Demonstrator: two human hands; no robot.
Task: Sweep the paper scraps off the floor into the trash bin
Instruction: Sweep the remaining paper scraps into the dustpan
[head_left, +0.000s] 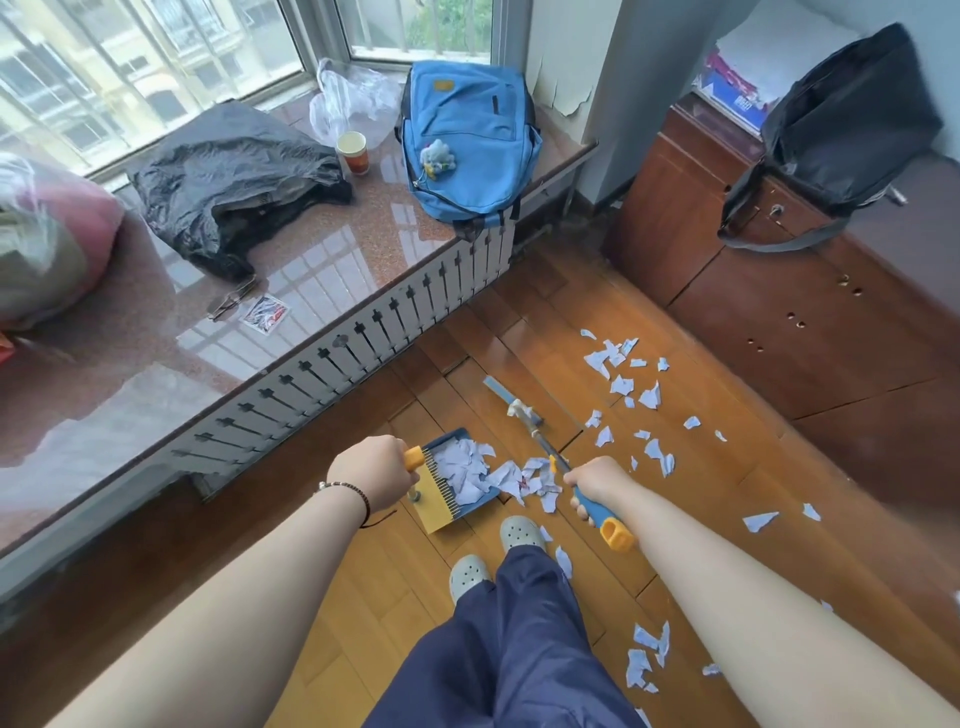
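Observation:
My left hand (370, 472) grips the yellow handle of a blue dustpan (451, 512) that stands on the wooden floor in front of my feet. A heap of white paper scraps (465, 470) lies inside the pan, and more spill at its mouth. My right hand (594, 482) grips the blue and yellow handle of a broom (540, 434), whose flat blue head (511, 397) lies on the floor beyond the pan. Loose scraps (621, 374) are scattered to the right of the broom and others (647, 657) lie near my right leg. No trash bin is in view.
A granite window sill (322, 260) with a slatted radiator cover runs along the left, holding a blue backpack (467, 137), a black bag, a paper cup and glasses. A wooden cabinet (810, 312) with a black bag (841, 135) on top stands at the right.

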